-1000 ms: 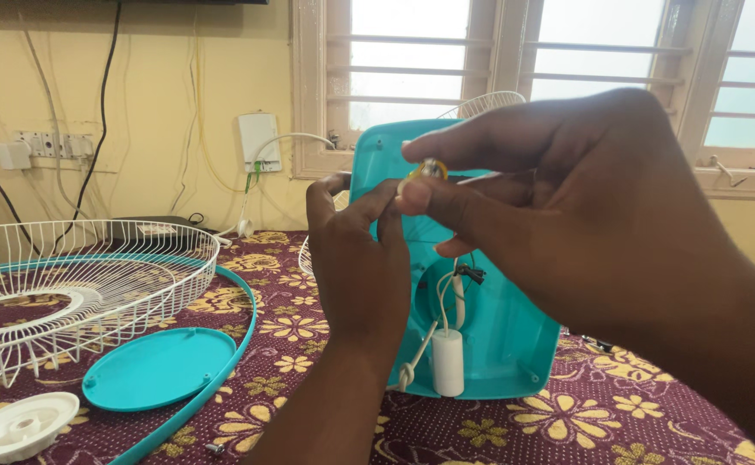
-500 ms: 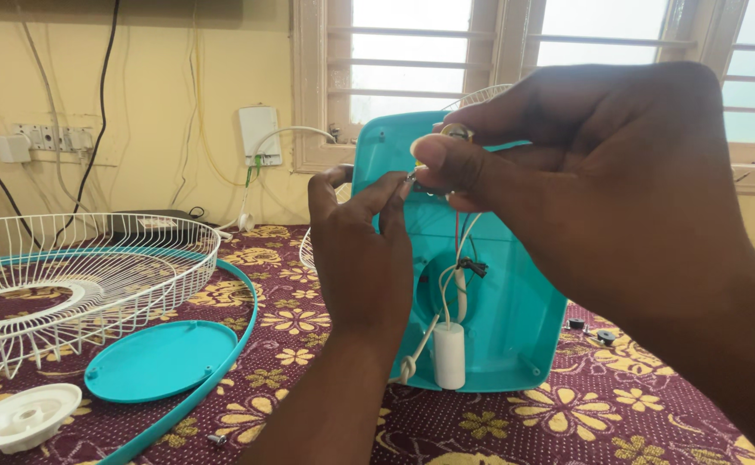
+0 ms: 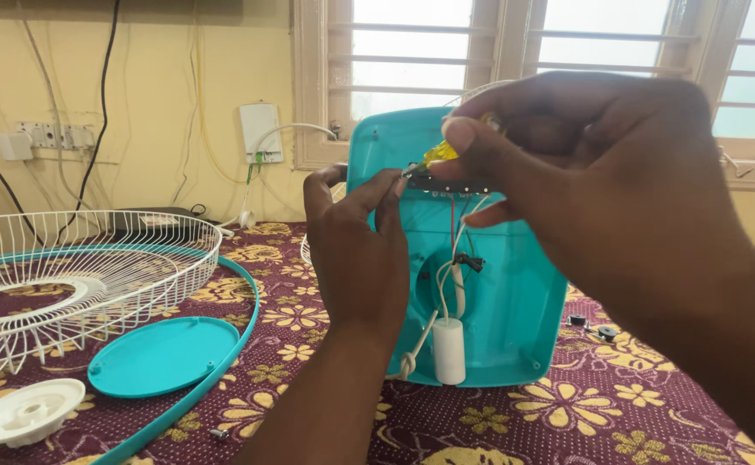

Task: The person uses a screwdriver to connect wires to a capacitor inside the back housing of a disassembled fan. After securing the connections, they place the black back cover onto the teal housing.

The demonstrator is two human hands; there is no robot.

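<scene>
steadying a dark narrow switch strip (image 3: 446, 183) against the upright teal plastic fan housing (image 3: 498, 293), left hand (image 3: 364, 258) pinches it while right hand (image 3: 601, 172) grips a yellow-handled screwdriver (image 3: 440, 153).

Right hand (image 3: 618, 172) hides most of the screwdriver (image 3: 440, 153).

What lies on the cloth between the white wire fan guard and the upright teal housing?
In the head view, a round teal cover lies flat there, with the guard's teal rim curving past it, short of the housing.
</scene>
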